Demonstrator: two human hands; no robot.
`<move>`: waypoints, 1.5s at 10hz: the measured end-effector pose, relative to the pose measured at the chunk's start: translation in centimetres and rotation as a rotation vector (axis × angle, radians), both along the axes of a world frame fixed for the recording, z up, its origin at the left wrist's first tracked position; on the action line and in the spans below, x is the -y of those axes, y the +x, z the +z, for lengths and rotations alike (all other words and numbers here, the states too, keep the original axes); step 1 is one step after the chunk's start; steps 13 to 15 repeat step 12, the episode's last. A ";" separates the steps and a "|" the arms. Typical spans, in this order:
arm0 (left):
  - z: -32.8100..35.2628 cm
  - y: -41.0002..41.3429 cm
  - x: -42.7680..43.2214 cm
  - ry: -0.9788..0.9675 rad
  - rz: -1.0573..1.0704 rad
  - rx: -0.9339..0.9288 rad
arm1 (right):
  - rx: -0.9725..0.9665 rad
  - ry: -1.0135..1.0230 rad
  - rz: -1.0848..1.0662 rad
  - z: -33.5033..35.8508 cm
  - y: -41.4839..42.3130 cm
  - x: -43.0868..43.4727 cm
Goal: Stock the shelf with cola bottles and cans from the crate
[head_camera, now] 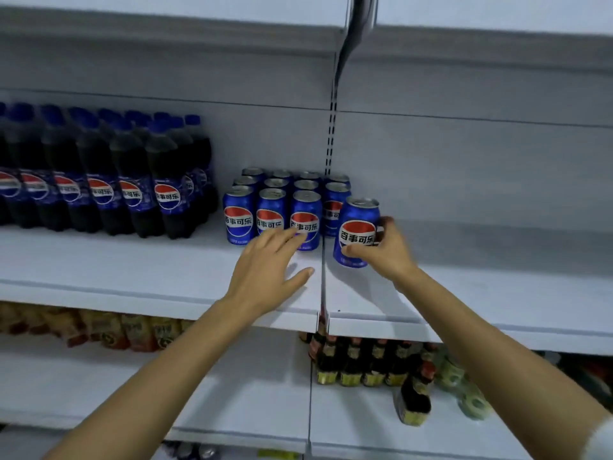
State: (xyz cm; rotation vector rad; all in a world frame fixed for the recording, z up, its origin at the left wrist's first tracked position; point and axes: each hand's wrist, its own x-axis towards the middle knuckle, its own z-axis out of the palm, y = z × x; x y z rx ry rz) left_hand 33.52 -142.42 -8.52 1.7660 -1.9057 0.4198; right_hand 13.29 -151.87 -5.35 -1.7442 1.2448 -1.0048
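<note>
A blue cola can (356, 232) is standing slightly tilted on the white shelf (132, 267), just right of the seam between two shelf boards and just beside the block of cans (272, 207), in front of its right-hand column. The right grip (384, 247) is grasping it, with the thumb lying across the lower front of the label and the fingers curling round the far side. The left grip (268, 267) is lying released, its fingers straight and its fingertips reaching the front of the third can in the block's front row. Further left, apart from the cans, cola bottles (99, 180) with blue caps are standing in rows. On the shelf below, dark bottles (365, 363) are standing under the cans and orange snack packets (99, 330) are lying to the left.
</note>
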 end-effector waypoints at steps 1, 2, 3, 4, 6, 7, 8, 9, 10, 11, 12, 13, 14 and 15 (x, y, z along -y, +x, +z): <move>1.8 1.2 3.2 -0.026 0.100 0.105 | -0.040 -0.018 -0.002 -0.7 1.2 3.3; 2.5 2.4 5.6 0.015 0.262 0.128 | -0.072 -0.004 -0.008 -1.3 2.2 5.1; 2.2 3.6 6.9 0.037 0.362 0.184 | -0.070 -0.001 0.027 -2.0 3.2 6.2; 1.5 4.3 7.6 -0.042 0.365 0.239 | -0.048 0.008 0.049 -2.3 3.6 7.1; 0.8 5.2 8.3 -0.109 0.310 0.216 | -0.003 -0.028 0.066 -3.4 3.8 7.6; 0.9 5.2 8.2 -0.085 0.290 0.192 | -0.002 -0.045 0.065 -3.8 3.9 7.6; 1.1 5.3 7.9 -0.061 0.269 0.164 | -0.014 -0.022 0.057 -3.7 4.0 7.4; 1.5 5.7 7.7 -0.026 0.236 0.157 | -0.057 -0.011 0.026 -3.4 4.3 7.3; 1.6 6.2 7.8 0.018 0.189 0.181 | -0.097 0.028 0.000 -3.2 4.4 7.6; 2.4 6.9 6.3 0.133 0.125 0.174 | -0.125 0.075 -0.043 -2.7 5.0 6.8; 2.6 8.5 5.4 0.174 0.103 0.203 | -0.041 0.090 -0.176 -1.8 5.6 5.4; 2.6 8.5 5.4 0.174 0.103 0.203 | -0.041 0.090 -0.176 -1.8 5.6 5.4; 2.6 8.5 5.4 0.174 0.103 0.203 | -0.041 0.090 -0.176 -1.8 5.6 5.4; 2.6 8.5 5.4 0.174 0.103 0.203 | -0.041 0.090 -0.176 -1.8 5.6 5.4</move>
